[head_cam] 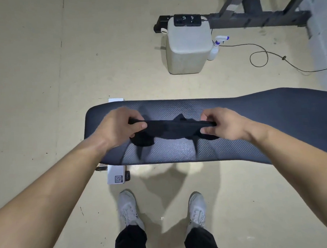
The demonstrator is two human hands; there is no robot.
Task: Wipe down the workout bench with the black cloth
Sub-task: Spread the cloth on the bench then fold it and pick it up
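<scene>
A long dark padded workout bench (271,123) with a woven texture runs across the view from left of centre to the right edge. Above its left half I hold the black cloth (170,130) stretched between both hands. My left hand (119,127) pinches the cloth's left end, and my right hand (224,125) pinches its right end. The cloth's lower folds hang down toward the pad; whether they touch it I cannot tell.
A white boxy container (187,47) with a black power strip (187,19) on top stands on the floor beyond the bench, a spray bottle (214,48) beside it. A black metal frame (257,16) and a cable (268,53) lie far right. My white shoes (129,209) are near the bench.
</scene>
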